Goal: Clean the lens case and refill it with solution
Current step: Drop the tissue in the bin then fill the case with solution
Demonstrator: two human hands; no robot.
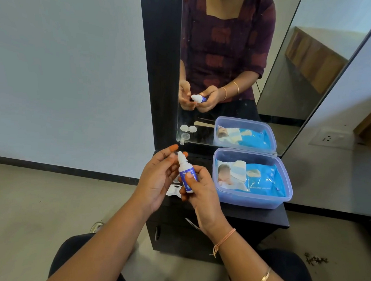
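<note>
A tall mirror in a black frame rose from the back edge of a small black dressing desk; a clear blue-tinted plastic tub holding a blue pack of wet wipes stood at the desk's right side, against the mirror; above the desk's left part, the right hand was wrapped around a small white bottle with a blue label, held upright, nozzle up; the left hand was half-curled beside it, fingertips touching the nozzle; a white lens case lay on the desk's left part, mostly hidden behind both hands; a small clear cap stood at the back edge.
</note>
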